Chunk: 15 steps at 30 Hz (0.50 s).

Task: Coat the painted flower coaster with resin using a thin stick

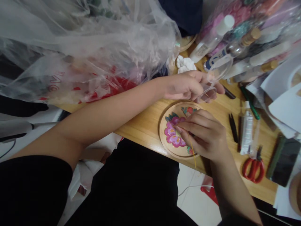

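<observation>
My left hand is closed around a small clear plastic cup, whose round hinged lid stands open above it. A round wooden plaque lies near the desk's front edge. On it is a pink flower with gold outlines, along with green leaves and smaller red and green parts. Over the plaque's right side, my right hand pinches with thumb and fingers close to the flower's middle. A thin yellow strand hangs down from that pinch. The hand covers part of the plaque.
Right of the plaque lie black tweezers, a white tube, red-handled scissors and a dark phone. Several bottles, including a white-capped one, stand behind. Crumpled white tissue and clear plastic bags lie at the back left.
</observation>
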{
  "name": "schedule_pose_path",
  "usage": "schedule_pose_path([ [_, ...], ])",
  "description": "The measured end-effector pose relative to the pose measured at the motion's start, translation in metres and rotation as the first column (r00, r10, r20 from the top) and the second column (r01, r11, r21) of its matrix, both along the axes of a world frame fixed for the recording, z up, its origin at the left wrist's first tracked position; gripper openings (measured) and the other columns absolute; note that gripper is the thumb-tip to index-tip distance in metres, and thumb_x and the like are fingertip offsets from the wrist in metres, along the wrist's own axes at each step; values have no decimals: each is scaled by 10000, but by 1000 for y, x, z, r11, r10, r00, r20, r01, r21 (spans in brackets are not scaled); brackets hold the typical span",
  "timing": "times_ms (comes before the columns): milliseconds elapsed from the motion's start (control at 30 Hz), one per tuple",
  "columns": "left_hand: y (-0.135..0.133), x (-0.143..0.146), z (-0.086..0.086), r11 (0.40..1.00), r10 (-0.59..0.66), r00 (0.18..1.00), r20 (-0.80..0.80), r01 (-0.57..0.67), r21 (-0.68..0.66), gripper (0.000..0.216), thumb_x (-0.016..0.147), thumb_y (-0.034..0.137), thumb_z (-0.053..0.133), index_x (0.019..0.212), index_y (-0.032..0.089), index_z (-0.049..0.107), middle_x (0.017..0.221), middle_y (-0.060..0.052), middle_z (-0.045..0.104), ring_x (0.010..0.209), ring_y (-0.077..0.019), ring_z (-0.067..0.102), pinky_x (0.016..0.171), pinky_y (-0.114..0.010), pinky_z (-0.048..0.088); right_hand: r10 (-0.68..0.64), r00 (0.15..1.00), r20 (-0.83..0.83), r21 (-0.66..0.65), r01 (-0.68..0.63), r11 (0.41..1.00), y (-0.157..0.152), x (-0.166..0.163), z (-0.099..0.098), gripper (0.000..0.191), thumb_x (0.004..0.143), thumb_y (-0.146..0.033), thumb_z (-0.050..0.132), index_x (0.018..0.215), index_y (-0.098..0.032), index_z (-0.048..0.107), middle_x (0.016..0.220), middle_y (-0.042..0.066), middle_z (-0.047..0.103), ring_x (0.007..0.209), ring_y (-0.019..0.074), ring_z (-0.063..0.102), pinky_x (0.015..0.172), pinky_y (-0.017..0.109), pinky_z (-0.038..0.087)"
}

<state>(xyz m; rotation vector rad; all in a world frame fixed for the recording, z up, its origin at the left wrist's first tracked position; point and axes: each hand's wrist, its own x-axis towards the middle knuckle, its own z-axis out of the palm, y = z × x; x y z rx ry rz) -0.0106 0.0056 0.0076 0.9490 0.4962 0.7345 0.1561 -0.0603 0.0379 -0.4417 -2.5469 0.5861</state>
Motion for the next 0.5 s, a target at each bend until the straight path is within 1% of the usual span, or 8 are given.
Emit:
schedule_pose_path([
  [133, 0, 0, -1, 1000, -6, 1000, 19, 6, -20, 366, 660, -5, 548, 1000, 90, 649, 854, -15, 651, 908, -102, 640, 897, -242, 473, 4, 1000, 3, 2, -4, 1000, 0, 1, 2, 106, 802, -102, 667, 891, -142, 709, 741, 61, 677, 683, 168, 570, 611, 340, 474],
  [267, -2, 0, 3, 999, 7, 999, 32, -6, -36, 292, 673, -8, 567, 935, 89, 650, 808, -5, 638, 894, -104, 642, 886, -248, 474, 12, 1000, -4, 15, -12, 1000, 0, 2, 4, 108, 800, -102, 663, 890, -147, 702, 744, 60, 682, 671, 167, 576, 600, 339, 481],
  [400, -3, 0, 7, 996, 12, 999, 47, -8, -86, 325, 620, -95, 517, 865, 88, 625, 754, 14, 629, 764, -50, 622, 771, -191, 462, -2, 1000, 1, -9, 2, 1000, 1, 2, 6, 132, 805, -104, 653, 904, -175, 705, 778, 60, 704, 689, 173, 606, 605, 336, 497],
  [500, -3, 0, 4, 997, 9, 999, 33, -6, -74, 325, 629, -62, 537, 892, 108, 627, 757, 16, 642, 755, -54, 625, 744, -183, 469, -29, 998, -53, -24, 28, 999, 5, 6, 9, 143, 797, -95, 659, 897, -190, 696, 754, 45, 691, 657, 161, 591, 584, 325, 484],
])
